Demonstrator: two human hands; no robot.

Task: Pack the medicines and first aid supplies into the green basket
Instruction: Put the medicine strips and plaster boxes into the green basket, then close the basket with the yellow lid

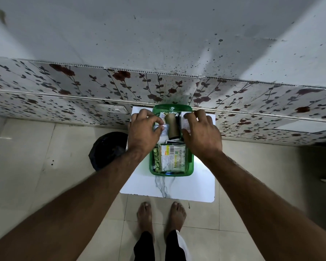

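Now both hands over the far half of the green basket (190, 162), on the white marble-look table (196, 183).

Left hand (143, 132), fingers curled, pinches a small clear-and-white item (161, 128) at the basket's left side; right hand (201, 134), fingers part bent, grips a white box (185, 122) at the right. Between them a brown roll (172, 126) lies long axis near-to-far. Nearer, a cotton-swab packet (172, 157) lies flat. Basket's long axis runs near-to-far, far end by the floral wall (83, 83). Bare feet (145, 215) stand below the table's near edge.
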